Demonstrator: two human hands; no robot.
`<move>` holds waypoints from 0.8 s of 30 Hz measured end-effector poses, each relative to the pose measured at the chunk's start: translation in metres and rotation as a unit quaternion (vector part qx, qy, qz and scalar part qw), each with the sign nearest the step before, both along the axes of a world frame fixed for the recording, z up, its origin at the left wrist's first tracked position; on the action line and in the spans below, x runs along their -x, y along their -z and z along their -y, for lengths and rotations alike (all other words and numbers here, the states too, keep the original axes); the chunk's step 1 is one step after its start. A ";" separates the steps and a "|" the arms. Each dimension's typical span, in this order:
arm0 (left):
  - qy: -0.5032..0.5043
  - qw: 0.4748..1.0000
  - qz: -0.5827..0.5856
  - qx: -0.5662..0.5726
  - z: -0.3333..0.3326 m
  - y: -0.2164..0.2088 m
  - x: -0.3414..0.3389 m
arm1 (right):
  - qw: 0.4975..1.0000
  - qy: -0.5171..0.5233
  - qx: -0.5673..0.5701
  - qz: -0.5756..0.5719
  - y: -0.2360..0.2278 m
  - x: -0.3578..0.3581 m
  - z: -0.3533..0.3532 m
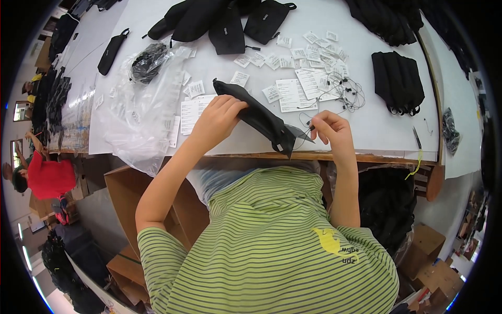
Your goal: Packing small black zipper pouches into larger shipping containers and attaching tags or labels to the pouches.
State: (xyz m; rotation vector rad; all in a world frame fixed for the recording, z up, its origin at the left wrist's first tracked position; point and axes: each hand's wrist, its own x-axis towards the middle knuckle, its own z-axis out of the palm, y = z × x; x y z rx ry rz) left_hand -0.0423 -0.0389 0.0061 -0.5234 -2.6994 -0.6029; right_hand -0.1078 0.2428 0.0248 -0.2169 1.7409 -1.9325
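My left hand (222,118) is closed around the upper part of a slim black fabric pouch (259,116), which slants down to the right over the table's near edge. At the pouch's lower end a dark, flat tag-like piece (299,133) sticks out. My right hand (334,135), thumb and fingers pinched, grips a thin black tag string (308,129) beside that piece. Whether the string is looped through the pouch is too small to tell. Just beyond my right hand lies a tangle of similar black strings (349,97).
Small white labels (312,53) and printed sheets (294,95) lie across the white table (334,15). More black pouches (227,31) are at the far side, and a stack (398,82) sits right. A clear plastic bag (138,112) hangs over the left edge. Scissors-like tool (417,137) lies right.
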 end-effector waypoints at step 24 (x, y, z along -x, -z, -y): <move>0.068 0.996 -0.056 0.027 -0.002 0.008 0.017 | 0.954 -0.080 -0.240 -0.162 0.012 -0.012 -0.006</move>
